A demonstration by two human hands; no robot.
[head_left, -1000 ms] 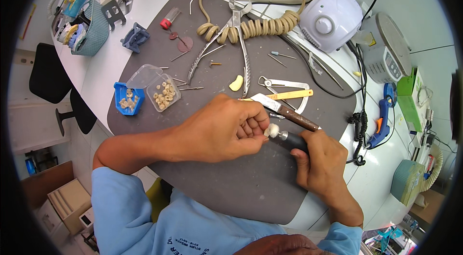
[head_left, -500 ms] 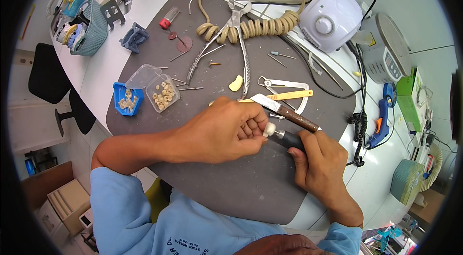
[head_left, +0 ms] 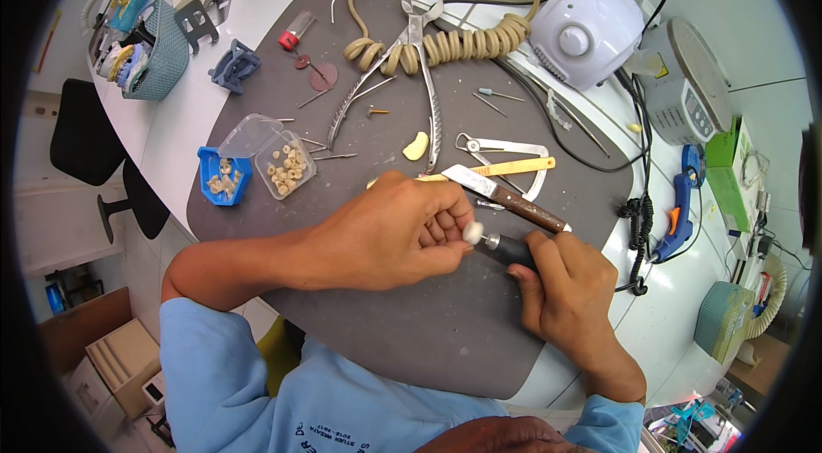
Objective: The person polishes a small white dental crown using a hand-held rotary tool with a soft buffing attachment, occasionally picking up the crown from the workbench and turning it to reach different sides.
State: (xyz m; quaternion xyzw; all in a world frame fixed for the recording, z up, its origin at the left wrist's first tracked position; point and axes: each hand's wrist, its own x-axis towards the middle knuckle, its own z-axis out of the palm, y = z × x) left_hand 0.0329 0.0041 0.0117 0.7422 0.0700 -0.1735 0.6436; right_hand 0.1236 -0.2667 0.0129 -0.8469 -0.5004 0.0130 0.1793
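My right hand [head_left: 572, 282] is wrapped round the black grip of a rotary handpiece [head_left: 512, 253], which points left. A small pale, rounded tip [head_left: 473, 233] sits at the end of its thin metal shank. Right against that tip, my left hand [head_left: 407, 230] is closed with its fingers curled and thumb pressed in; whatever it pinches is hidden. Just beyond the hands lie a wooden-handled knife [head_left: 527, 206], a yellow stick-like tool [head_left: 514, 166] and a metal caliper [head_left: 535, 183].
A clear box [head_left: 289, 163] of small beige rings and a blue tray [head_left: 225, 176] of pale pieces stand at left. Large pliers [head_left: 416, 50], a coiled tan cord [head_left: 471, 45] and a yellow curved piece [head_left: 416, 146] lie farther back. A white machine [head_left: 586, 32] stands at right.
The pale tip sits slightly farther left and looks rounder from this angle. My right hand's fingers have shifted a little left along the handpiece; the left hand is almost still.
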